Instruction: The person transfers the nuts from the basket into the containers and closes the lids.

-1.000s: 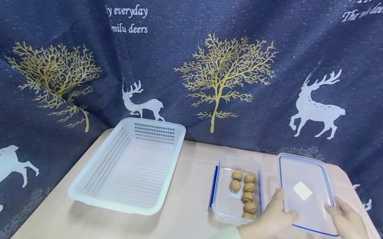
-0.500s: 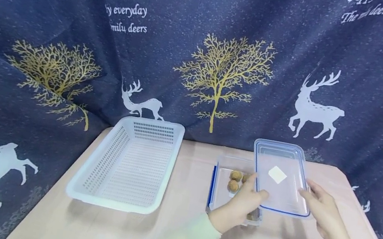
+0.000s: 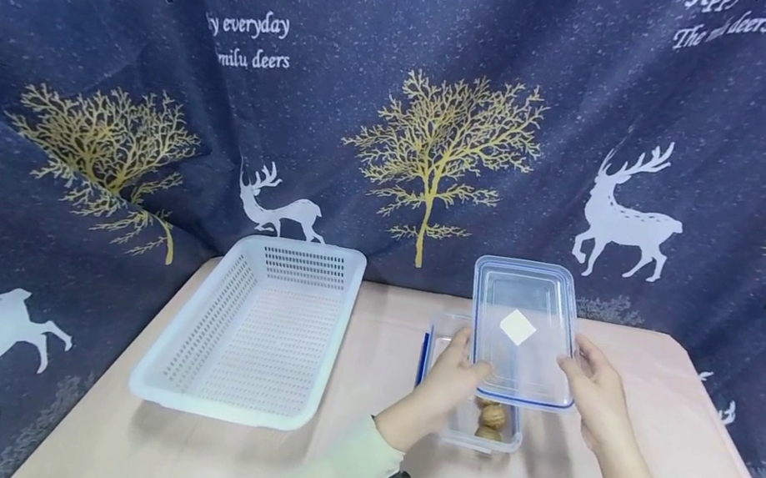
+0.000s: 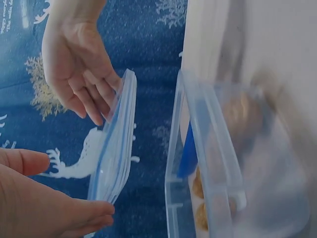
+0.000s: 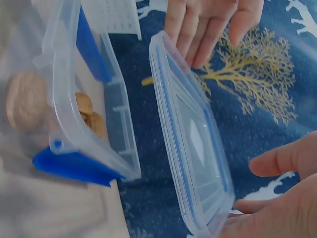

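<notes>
Both hands, left hand (image 3: 456,370) and right hand (image 3: 594,386), hold the clear lid (image 3: 522,334) by its long edges above the walnut container (image 3: 443,342). Likely light, thin, slightly flexible, slippery; edge grip suits it.

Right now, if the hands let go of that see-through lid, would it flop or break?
The lid looks like stiff clear plastic: it stays flat though the left hand and right hand hold only its edges, so it probably would not flop. It seems thin and light. A short drop onto the box of walnuts below would likely just clatter.
</notes>
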`<state>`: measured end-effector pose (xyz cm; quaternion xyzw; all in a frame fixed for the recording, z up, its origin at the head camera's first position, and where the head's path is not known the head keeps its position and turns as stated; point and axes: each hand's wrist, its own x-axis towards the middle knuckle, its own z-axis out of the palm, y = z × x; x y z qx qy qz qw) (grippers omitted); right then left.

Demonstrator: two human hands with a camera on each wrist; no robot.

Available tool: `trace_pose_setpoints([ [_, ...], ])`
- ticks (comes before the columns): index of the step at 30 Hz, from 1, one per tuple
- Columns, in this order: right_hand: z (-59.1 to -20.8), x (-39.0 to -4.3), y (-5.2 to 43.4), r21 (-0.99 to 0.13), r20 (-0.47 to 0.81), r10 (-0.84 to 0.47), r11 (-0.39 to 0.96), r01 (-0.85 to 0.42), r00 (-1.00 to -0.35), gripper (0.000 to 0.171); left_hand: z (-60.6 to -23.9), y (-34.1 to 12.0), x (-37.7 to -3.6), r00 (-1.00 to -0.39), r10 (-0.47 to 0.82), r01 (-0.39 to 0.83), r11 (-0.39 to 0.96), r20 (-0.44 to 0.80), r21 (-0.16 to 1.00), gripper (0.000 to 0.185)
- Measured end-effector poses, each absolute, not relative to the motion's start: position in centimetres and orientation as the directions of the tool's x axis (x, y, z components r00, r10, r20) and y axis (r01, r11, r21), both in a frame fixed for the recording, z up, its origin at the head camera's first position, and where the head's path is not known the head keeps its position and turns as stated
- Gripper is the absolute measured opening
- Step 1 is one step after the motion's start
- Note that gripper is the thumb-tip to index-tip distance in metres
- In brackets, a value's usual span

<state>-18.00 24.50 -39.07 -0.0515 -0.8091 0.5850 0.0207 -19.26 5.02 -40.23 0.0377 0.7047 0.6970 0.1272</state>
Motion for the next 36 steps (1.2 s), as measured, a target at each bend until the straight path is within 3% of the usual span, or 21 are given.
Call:
trace_pose_setpoints([
  [11,-38.9,-19.1,22.2,-0.978,0.094,0.213,0.203,-0.05,-0.973,0.058,-40.1,3.5,-20.3,-0.991,0.135,-0.014,-0.029,-0.01,0.999,0.066],
  [19,-38.3,-19.6,20.9,-0.982,0.169,0.309,0.137,-0.132,-0.936,0.051,-40.0,3.4,-20.8,-0.999,0.032,-0.014,-0.04,-0.013,0.999,0.056],
  [23,-38.4,-19.7,20.5,-0.976,0.21,0.292,0.115,-0.184,-0.933,0.05,-40.2,3.4,-20.9,-1.0,0.015,0.026,-0.092,0.028,0.995,0.053],
  [29,-38.5,-19.8,20.3,-0.973,0.231,0.234,0.075,-0.219,-0.944,0.054,-40.1,3.2,-21.0,-0.997,0.048,0.045,-0.274,0.06,0.961,0.046],
  [33,-38.6,-19.7,20.3,-0.973,0.226,0.215,0.012,-0.228,-0.95,0.055,-39.9,3.2,-21.1,-0.999,0.041,0.009,-0.356,0.025,0.935,0.061],
  [36,-38.6,-19.6,20.4,-0.966,0.224,0.174,-0.092,-0.243,-0.959,0.047,-39.8,3.2,-21.2,-0.999,0.035,-0.012,-0.41,0.003,0.912,0.067],
])
